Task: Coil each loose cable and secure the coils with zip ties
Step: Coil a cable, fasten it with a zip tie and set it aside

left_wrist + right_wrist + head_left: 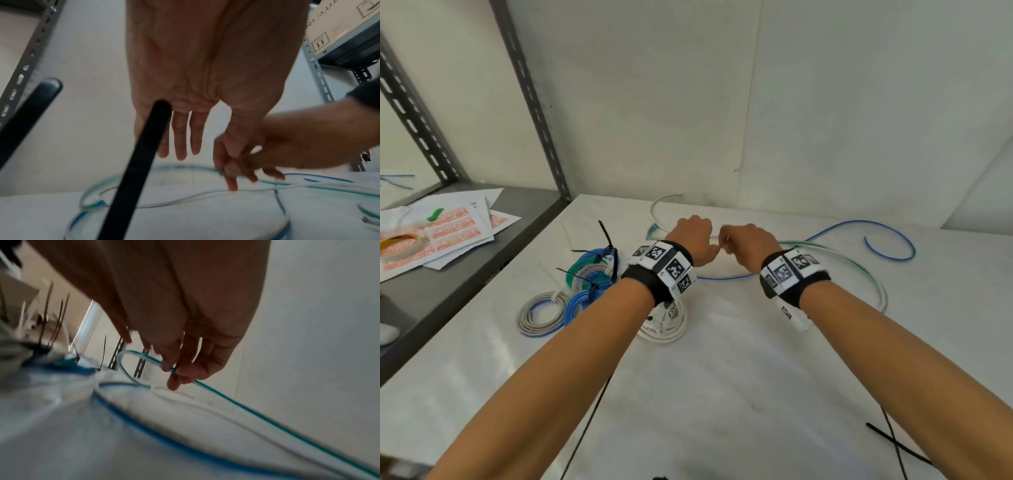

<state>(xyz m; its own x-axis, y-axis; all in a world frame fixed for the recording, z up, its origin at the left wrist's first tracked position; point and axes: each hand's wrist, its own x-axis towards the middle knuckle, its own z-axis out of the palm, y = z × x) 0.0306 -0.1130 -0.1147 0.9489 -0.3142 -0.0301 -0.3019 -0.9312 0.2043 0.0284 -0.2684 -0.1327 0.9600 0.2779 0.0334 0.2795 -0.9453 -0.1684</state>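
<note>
Two bare forearms reach forward over the white bench (722,377), each wearing a black wristband with printed markers, and the hands meet near the far edge by the wall.

At far left, a grey shelf (465,274) holds sheets of paper (448,226) and a tape roll (400,245). On the bench beside it lie the finished coils (571,291), blue, green and grey-white, bound with black zip ties (606,240); a white coil (667,329) sits partly hidden under the left wrist.

The left hand (693,236) is held palm down. In the left wrist view its three outer fingers (180,138) hang straight and loose, while the thumb and forefinger go toward the right hand; whether they pinch the cable is lost in blur. A black strap crosses that view and covers part of the hand.

The right hand (748,241) has its fingers curled down, and in the right wrist view the fingertips (174,382) pinch the green-striped cable (236,404) just above the bench, with one small loop standing up beside them. The cable trails off right along the bench next to a white cable (873,277) and a blue cable (859,226), all uncoiled. Both wrist views are smeared, so the finger contact is hard to read. Another black zip tie (893,442) lies at lower right, half under the right forearm.
</note>
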